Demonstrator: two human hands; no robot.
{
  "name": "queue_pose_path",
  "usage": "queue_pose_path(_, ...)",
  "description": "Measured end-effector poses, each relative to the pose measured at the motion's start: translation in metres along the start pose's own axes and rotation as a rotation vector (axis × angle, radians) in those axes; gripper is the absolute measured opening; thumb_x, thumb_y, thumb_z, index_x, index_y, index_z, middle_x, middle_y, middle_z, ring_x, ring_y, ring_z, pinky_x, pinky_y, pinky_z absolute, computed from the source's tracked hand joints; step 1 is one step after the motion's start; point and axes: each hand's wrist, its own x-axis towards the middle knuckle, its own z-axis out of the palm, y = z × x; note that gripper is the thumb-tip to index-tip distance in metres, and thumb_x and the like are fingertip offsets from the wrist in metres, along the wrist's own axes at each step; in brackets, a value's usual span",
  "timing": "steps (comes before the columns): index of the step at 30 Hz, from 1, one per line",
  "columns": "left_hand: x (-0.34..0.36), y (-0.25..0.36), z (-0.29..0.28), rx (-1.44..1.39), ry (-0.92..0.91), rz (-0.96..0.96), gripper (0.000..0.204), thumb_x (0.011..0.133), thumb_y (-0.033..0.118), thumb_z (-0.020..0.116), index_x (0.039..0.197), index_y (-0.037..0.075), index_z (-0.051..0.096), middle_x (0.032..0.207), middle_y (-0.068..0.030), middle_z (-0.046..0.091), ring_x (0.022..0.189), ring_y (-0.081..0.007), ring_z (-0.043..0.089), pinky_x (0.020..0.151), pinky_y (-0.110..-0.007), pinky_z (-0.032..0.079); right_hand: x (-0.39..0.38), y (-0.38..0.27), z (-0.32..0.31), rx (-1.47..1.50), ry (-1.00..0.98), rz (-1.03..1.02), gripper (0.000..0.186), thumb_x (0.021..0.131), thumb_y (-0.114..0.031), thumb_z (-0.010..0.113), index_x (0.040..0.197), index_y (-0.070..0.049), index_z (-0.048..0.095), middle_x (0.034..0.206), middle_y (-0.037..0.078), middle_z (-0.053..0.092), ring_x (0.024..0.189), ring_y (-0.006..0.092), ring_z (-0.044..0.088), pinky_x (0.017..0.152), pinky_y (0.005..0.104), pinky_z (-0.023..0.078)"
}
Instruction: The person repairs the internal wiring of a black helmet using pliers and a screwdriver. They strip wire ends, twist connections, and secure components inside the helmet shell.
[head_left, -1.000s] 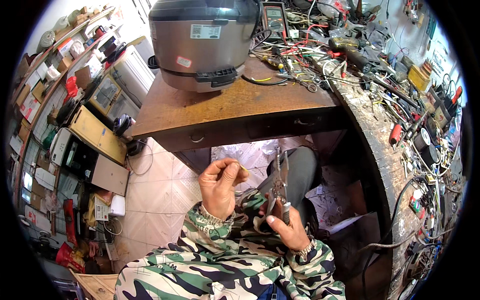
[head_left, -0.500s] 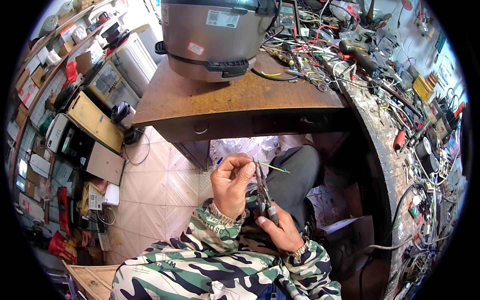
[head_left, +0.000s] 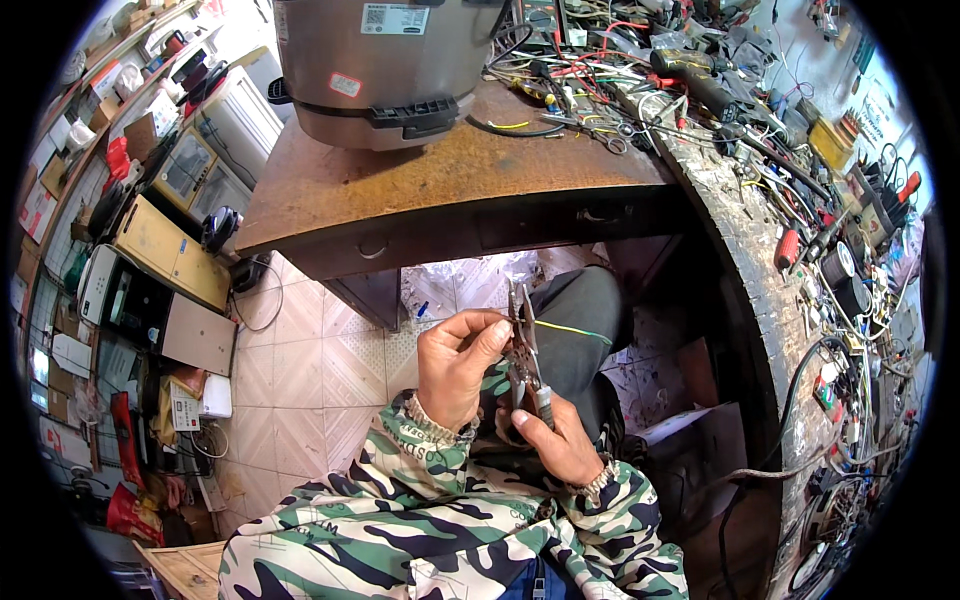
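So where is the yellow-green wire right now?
In the head view, just right of centre, the yellow-green wire extends rightward from the pliers beside the left hand, over the dark trouser leg.

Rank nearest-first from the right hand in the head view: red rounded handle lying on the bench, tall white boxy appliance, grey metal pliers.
1. Grey metal pliers, held in the right hand.
2. Red rounded handle, on the right-side bench.
3. Tall white boxy appliance, upper left.
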Motion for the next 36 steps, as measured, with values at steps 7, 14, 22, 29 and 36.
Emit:
queue_pose_path(7,0.000,0.000,-0.004,0.036,-0.039,-0.048,0.015,0.101,0.006,0.075,0.110,-0.006,0.072,0.101,-0.0101,0.077,0.087,-0.0148,0.074,0.083,-0.030,0.063,0.005,0.009,-0.002,-0.405,0.181,-0.197,0.066,0.094,-0.020,0.068,0.151,0.008,0.049,0.124,0.029,0.063,0.114,0.0428,0.065,0.102,0.0458,0.050)
queue_pose_path(14,-0.005,0.003,-0.001,0.157,-0.032,-0.026,0.021,0.101,0.013,0.077,0.106,-0.007,0.073,0.096,-0.0072,0.077,0.086,-0.0095,0.070,0.080,-0.025,0.058,0.005,0.010,-0.004,-0.697,0.309,-0.218,0.076,0.089,-0.020,0.072,0.152,0.013,0.043,0.128,0.032,0.061,0.117,0.0481,0.063,0.104,0.0493,0.049)
queue_pose_path(22,-0.004,0.001,-0.005,0.396,-0.067,0.047,0.026,0.102,0.019,0.076,0.105,-0.007,0.072,0.089,-0.0058,0.074,0.081,-0.0093,0.067,0.075,-0.026,0.056,0.005,0.010,-0.008,-0.286,0.078,-0.061,0.060,0.096,-0.017,0.065,0.150,0.006,0.051,0.113,0.019,0.066,0.104,0.0301,0.066,0.097,0.0405,0.052)
queue_pose_path(29,-0.002,0.006,-0.004,0.452,-0.064,0.066,0.028,0.103,0.021,0.073,0.099,-0.006,0.070,0.082,-0.0042,0.071,0.076,-0.0081,0.064,0.069,-0.026,0.053,0.004,0.013,-0.010,-0.008,-0.062,0.040,0.026,0.103,-0.017,0.058,0.114,0.005,0.067,0.104,0.005,0.067,0.097,0.0138,0.058,0.091,0.0309,0.048)
queue_pose_path(36,-0.005,0.006,-0.004,0.469,-0.052,0.047,0.024,0.104,0.018,0.071,0.101,-0.006,0.069,0.083,-0.0049,0.070,0.076,-0.0081,0.063,0.070,-0.026,0.052,0.006,0.024,-0.008,0.072,-0.092,0.025,0.020,0.103,-0.019,0.058,0.104,0.001,0.061,0.088,0.004,0.062,0.084,0.0131,0.054,0.079,0.0320,0.048)
